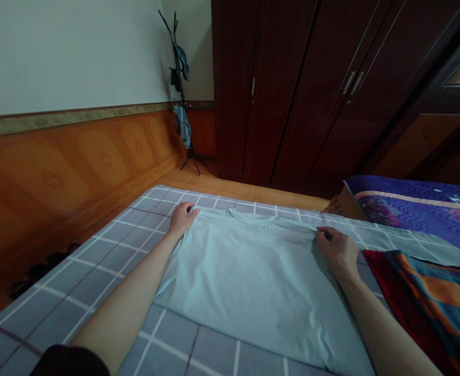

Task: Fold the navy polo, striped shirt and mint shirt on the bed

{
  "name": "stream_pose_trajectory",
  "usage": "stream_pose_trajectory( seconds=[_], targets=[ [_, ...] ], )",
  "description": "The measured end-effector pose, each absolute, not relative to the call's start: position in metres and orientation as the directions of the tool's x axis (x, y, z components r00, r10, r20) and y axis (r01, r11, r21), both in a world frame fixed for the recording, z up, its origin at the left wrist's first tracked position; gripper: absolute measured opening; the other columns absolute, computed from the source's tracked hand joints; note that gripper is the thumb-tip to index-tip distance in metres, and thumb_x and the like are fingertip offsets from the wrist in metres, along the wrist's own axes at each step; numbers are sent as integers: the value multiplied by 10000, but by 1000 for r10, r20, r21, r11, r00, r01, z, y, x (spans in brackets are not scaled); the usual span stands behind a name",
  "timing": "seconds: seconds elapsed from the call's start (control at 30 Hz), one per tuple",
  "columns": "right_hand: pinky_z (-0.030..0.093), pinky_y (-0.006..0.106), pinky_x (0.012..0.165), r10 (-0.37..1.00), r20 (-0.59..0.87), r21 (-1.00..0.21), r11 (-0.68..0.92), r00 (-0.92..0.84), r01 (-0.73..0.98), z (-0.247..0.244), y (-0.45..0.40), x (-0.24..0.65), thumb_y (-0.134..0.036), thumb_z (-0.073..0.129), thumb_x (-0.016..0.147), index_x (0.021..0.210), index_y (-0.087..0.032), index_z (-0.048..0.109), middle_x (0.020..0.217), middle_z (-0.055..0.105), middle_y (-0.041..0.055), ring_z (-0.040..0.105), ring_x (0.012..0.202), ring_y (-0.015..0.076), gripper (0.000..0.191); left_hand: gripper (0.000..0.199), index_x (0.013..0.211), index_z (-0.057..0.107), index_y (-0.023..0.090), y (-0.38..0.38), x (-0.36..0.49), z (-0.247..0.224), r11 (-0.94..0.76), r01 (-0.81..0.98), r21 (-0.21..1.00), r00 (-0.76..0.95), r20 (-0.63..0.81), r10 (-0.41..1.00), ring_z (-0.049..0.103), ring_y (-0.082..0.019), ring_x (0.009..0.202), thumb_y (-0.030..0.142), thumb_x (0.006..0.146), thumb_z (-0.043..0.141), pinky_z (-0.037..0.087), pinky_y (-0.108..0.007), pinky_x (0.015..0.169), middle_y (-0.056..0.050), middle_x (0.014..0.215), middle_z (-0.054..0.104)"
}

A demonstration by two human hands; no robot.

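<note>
Beyond black sleeve [71, 361], pinching smooth, softly wrinkled pale shirt [249, 271] at shoulder corners with left hand [182, 218] and right hand [338, 251]; spread flat on checked sheet [108, 250], with broad margin leftward, striped cloth [441, 292] rightward.

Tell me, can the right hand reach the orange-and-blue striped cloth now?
Probably yes: the striped cloth lies uncovered beside the right forearm, but the right hand must first release the pale T-shirt.
</note>
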State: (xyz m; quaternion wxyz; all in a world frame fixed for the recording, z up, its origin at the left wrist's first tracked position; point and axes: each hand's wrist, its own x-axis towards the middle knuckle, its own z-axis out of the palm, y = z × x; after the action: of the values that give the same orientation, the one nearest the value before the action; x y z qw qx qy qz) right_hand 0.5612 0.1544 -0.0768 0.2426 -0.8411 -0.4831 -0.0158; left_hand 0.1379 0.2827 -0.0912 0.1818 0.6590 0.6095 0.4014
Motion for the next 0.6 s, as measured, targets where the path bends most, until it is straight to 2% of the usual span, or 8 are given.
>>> stream_pose_trajectory(
  seconds=[0.17,0.33,0.47,0.6],
  targets=[
    [380,320,629,820,254,-405,-391,512,827,-75,152,561,-351,451,830,1053,-155,687,869,692,139,623,792,278,380,361,999,632,148,259,124,-73,-151,493,857,-23,186,982,617,-221,961,386,728,610,469,-324,851,-80,1004,679],
    [417,323,653,832,239,-435,-369,501,821,-72,151,563,-350,448,825,1052,-130,683,872,694,142,631,821,284,394,413,960,651,151,186,97,-57,-146,435,889,101,113,988,636,-233,941,461,688,650,483,-330,846,-89,989,686],
    [444,318,649,858,200,-463,-343,473,817,-59,147,561,-330,501,792,1055,-76,669,832,698,146,642,760,257,402,372,969,651,198,124,80,-56,-208,563,800,164,138,977,616,-248,975,437,684,655,469,-350,878,-68,1020,664],
    [457,298,648,875,154,-483,-338,459,808,-44,120,557,-321,574,754,1094,-81,642,869,704,130,649,733,229,422,434,1031,619,220,95,67,-64,-278,667,692,226,169,960,591,-263,1004,419,649,671,463,-375,901,-68,1052,642]
  ],
)
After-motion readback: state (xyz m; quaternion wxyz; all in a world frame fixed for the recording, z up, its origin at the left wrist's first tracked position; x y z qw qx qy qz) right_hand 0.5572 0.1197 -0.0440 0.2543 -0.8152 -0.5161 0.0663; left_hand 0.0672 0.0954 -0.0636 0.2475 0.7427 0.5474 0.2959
